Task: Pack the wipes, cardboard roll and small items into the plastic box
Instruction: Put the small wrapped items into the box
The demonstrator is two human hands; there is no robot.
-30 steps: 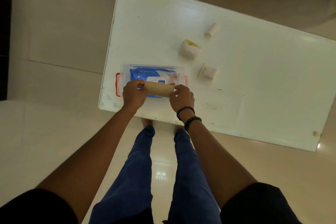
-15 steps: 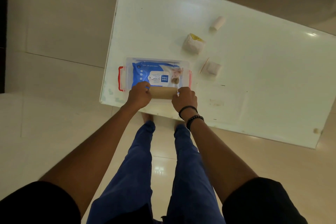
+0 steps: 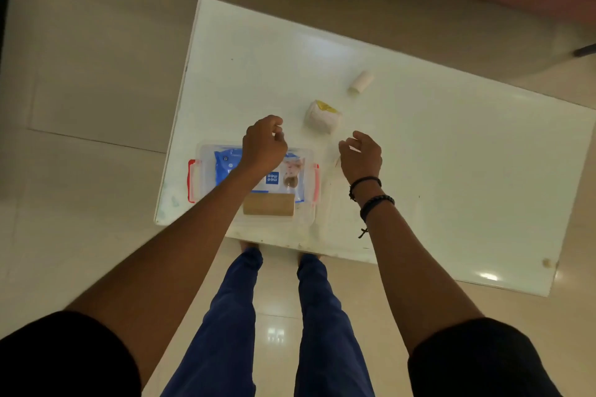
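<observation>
Left hand [image 3: 264, 147] loosely curled, empty, above the plastic box [image 3: 306, 219]. Right hand [image 3: 361, 156] half-open, empty, beside the box. Inside the box: wipes pack [image 3: 225, 167], with the cardboard roll [image 3: 268, 204] against its near edge. Beyond the box: wrapped packet [image 3: 322, 121] and small white roll [image 3: 360, 82].

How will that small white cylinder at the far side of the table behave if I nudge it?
The small white cylinder lies on its side on the smooth, glossy table, so it will probably roll. It looks small and light; a nudge may send it far.
</observation>
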